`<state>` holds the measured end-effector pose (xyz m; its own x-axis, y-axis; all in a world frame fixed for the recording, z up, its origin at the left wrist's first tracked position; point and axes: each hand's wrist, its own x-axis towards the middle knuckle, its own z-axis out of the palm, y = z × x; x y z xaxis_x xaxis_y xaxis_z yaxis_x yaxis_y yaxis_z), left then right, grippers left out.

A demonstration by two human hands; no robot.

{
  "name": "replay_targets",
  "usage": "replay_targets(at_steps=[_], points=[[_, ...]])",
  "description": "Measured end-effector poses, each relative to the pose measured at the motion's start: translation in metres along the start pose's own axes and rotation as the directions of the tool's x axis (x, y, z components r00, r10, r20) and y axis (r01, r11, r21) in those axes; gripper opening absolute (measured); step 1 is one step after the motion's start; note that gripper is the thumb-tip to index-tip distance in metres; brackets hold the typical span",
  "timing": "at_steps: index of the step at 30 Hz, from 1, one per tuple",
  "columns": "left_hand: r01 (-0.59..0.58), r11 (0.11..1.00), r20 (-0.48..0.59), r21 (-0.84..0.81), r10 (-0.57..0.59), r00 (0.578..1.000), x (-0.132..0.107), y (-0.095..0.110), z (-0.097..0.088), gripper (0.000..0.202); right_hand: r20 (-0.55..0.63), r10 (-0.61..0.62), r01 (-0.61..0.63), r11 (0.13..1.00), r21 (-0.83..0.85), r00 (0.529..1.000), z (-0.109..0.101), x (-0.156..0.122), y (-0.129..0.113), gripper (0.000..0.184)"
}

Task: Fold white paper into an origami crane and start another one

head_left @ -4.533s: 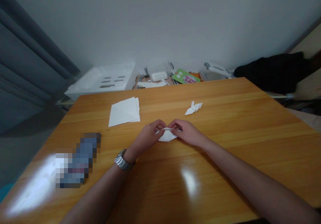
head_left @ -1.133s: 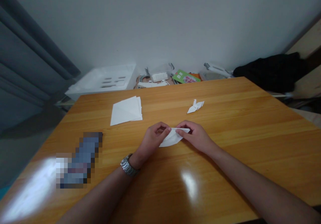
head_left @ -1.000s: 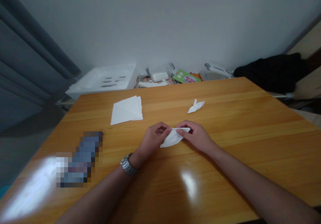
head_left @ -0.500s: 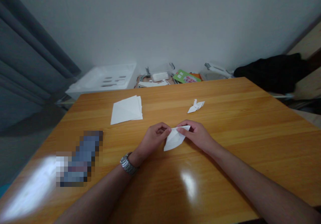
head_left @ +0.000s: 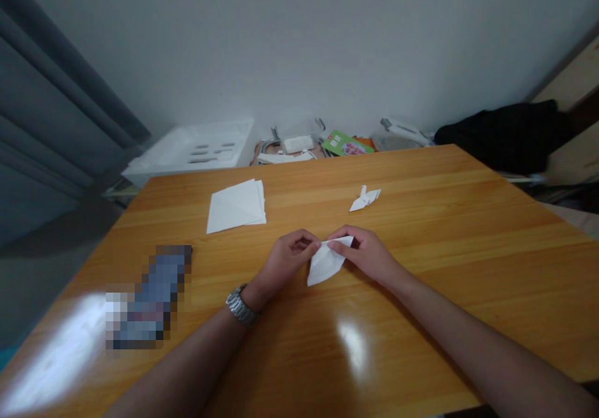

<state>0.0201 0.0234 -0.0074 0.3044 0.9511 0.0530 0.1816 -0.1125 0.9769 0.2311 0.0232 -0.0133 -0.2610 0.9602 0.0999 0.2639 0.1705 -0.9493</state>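
A folded piece of white paper [head_left: 326, 265] is held between my two hands, low over the wooden table [head_left: 421, 256]. My left hand [head_left: 292, 256], with a metal watch [head_left: 241, 306] on its wrist, pinches the paper's upper left corner between thumb and fingers. On the other side, my right hand [head_left: 362, 249] grips the upper right part, its thumb lying on the front of the paper and its fingers behind. Beyond the right hand sits a small white origami bird [head_left: 365, 200] with its wings spread.
Several sheets of white paper [head_left: 236, 207] lie stacked at the back left of the table. A pixelated phone-like object [head_left: 156, 296] rests at the left. Behind the table's far edge are a white tray [head_left: 201, 146], a green booklet [head_left: 347, 143] and black cloth [head_left: 505, 134].
The folded paper has tilted slightly, its lower corner a little lower. My right thumb has slid slightly left along it. Both hands keep their hold.
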Motion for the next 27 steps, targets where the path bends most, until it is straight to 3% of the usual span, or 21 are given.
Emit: replay_targets(at_steps=[5, 10, 27], points=[[0.011, 0.999, -0.067, 0.045, -0.008, 0.998, -0.0005, -0.001, 0.0005, 0.025, -0.035, 0.046, -0.042, 0.994, 0.1, 0.998, 0.0005, 0.0009, 0.0004, 0.027], [0.006, 0.996, -0.066, 0.086, 0.0, 0.998, -0.0014, 0.0001, 0.0009, 0.025, -0.021, 0.042, -0.038, 0.987, 0.154, 0.999, 0.0012, 0.001, 0.0024, 0.027], [0.007, 0.999, 0.004, 0.034, -0.007, 1.0, -0.0017, -0.0019, 0.0041, 0.024, 0.115, 0.052, -0.062, 0.994, 0.087, 0.992, 0.0002, -0.0008, -0.0013, 0.036]])
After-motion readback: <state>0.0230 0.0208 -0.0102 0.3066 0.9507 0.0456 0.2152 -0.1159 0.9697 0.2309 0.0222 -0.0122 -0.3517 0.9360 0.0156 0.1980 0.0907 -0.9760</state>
